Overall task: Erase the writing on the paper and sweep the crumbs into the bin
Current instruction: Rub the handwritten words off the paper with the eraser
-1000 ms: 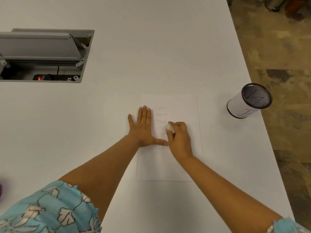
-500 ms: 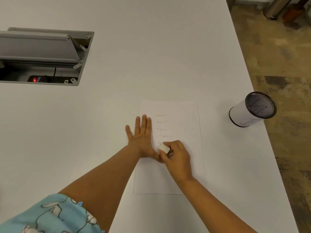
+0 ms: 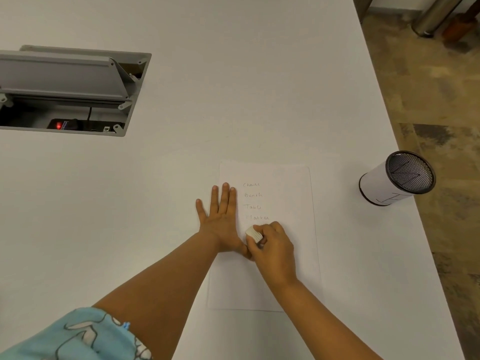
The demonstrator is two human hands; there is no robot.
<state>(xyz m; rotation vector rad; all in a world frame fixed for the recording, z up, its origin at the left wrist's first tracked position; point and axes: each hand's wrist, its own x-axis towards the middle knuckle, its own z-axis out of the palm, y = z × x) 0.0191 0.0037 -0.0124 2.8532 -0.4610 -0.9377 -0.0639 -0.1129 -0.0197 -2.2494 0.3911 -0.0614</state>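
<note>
Smooth white table (image 3: 233,87), left hand (image 3: 220,222) flat on paper (image 3: 285,255), right hand (image 3: 272,245) pinching seemingly ribbed eraser (image 3: 253,233)

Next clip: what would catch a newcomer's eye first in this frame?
Two bare hands meet on a sheet of paper near the table's right side: the left hand lies flat on its left edge, while the right hand pinches a white eraser just under faint pencilled words. A mesh-topped bin stands at the table's right edge, and an open grey cable hatch sits far left.

Soft, even indoor light; wide-angle view.
Faint shadows under the forearms on the white matte table (image 3: 233,87); its far edges bow, slightly soft.
</note>
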